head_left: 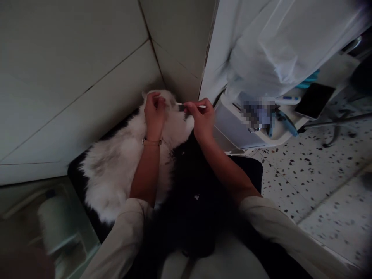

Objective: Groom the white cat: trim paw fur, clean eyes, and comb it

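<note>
A long-haired white cat (116, 155) lies on a black-topped table (186, 166), its head (170, 95) towards the wall corner. My left hand (156, 112) is at the cat's head with its fingers curled against it; the exact grip is partly hidden. Pinched between the fingers of my right hand (203, 118) is a thin white cotton swab (179, 104). Its tip points left, close to the side of the cat's head. A few small white bits (197, 197) lie on the black surface near me.
Tiled walls (95, 58) close in behind and left of the cat. On the right, a white cart (241, 135) carries blue-handled tools (286, 123), a white-and-blue stick-like item (286, 100) and a phone (315, 100). White plastic sheeting (270, 50) hangs above it. A greenish container (56, 221) stands lower left.
</note>
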Demonstrator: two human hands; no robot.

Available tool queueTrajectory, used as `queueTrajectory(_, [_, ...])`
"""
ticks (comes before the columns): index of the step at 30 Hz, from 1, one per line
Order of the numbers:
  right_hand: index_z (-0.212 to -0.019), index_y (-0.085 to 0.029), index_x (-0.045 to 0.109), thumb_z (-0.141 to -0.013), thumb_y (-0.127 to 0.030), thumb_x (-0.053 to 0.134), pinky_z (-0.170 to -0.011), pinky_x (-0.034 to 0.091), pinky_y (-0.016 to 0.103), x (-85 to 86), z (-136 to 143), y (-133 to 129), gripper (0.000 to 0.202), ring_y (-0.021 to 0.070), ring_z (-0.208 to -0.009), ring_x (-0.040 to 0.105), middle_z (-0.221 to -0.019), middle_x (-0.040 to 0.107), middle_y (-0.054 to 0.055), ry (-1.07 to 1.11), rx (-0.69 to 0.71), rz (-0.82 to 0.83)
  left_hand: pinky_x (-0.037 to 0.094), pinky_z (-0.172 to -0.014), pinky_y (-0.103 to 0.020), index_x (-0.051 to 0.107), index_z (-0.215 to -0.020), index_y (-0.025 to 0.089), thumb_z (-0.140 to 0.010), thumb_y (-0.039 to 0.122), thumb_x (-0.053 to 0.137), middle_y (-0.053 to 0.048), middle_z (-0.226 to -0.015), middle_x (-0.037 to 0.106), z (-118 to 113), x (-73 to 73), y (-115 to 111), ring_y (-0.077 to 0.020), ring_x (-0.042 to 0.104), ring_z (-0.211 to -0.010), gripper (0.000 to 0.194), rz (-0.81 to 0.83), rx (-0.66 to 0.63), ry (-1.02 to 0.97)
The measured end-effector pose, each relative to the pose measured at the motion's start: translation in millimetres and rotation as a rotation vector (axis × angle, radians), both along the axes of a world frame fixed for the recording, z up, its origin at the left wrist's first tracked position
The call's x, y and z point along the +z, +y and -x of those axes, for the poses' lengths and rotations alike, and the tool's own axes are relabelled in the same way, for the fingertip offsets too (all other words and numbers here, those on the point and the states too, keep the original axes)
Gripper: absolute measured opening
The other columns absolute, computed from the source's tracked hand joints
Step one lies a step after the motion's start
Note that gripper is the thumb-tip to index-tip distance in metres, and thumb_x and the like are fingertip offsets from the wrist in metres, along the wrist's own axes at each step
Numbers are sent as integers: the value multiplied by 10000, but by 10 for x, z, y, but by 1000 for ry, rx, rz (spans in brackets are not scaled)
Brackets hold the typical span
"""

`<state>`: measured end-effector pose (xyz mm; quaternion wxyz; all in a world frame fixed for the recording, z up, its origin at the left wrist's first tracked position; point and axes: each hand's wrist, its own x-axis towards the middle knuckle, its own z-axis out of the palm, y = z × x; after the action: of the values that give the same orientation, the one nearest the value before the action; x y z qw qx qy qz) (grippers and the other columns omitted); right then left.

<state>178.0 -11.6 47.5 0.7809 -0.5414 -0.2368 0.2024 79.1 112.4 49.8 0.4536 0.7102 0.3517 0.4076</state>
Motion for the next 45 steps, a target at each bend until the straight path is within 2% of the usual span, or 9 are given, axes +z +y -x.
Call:
queueTrajectory(3, [-738,-233,431,-780,-502,763,-671,544,255,341,121,-354,430,94,-636,638,-783,710,-43,223,58,-155,476,-737,-286,656,-1028,176,-977,526,611,-28,-929,673,123,373,-457,-107,612,-795,357,90,-57,-186])
queueTrajectory(7, [-705,-231,399,-769,-548,769,-646,533,247,690,278,-765,492,87,-608,603,-746,680,-48,242,76,-168,533,-775,-259,729,-1051,229,-965,439,660,-25,-984,709,345,913,-1193,-115,655,-831,237,101,-244,-290])
queueTrajectory(10, [-688,-231,404,-763,-579,770,-658,533,260,843,420,-995,511,96,-605,585,-699,635,-49,253,102,-181,551,-789,-256,739,-1085,248,-893,390,759,-26,-996,712,446,1128,-1552,-128,670,-858,240,72,-357,-237])
queueTrajectory(16, [-677,-222,418,-764,-542,795,-629,490,241,990,733,-1380,503,84,-586,515,-651,539,-63,306,174,-259,538,-669,-239,749,-872,215,-865,298,789,-8,-868,679,556,1270,-1934,-105,646,-738,92,9,-354,-296])
queueTrajectory(27, [-651,-207,576,-800,-611,737,-615,486,266,989,1271,-2074,461,102,-586,494,-616,519,-32,196,246,-161,471,-515,-208,687,-789,190,-837,326,815,17,-778,650,1035,1300,-2472,-67,575,-580,193,39,-434,-356])
queueTrajectory(33, [-846,-249,668,-826,-424,781,-540,436,219,1036,1498,-2403,209,78,-496,497,-565,556,-76,118,62,-288,505,-601,-197,675,-791,187,-838,442,797,0,-752,676,1168,1219,-2647,-91,636,-667,287,49,-457,-327])
queueTrajectory(37, [-853,-263,667,-807,-450,790,-574,504,249,993,1558,-2357,228,91,-485,517,-582,589,-71,70,14,-276,507,-579,-222,676,-807,190,-825,500,788,-10,-753,690,1201,1173,-2607,-104,632,-628,330,156,-545,-282])
queueTrajectory(41, [-866,-256,716,-847,-446,744,-655,563,315,927,1480,-2101,194,131,-553,605,-628,648,-32,-42,-34,-169,538,-646,-227,701,-908,194,-880,455,741,-26,-836,723,1237,1167,-2279,-113,668,-681,266,246,-611,-221])
queueTrajectory(45, [-889,-265,768,-860,-389,738,-668,565,316,901,1161,-1768,131,138,-618,651,-692,691,-18,-182,-176,-83,543,-741,-229,673,-1141,210,-926,390,676,-57,-1018,739,1205,1164,-1651,-134,697,-855,280,140,-551,-95])
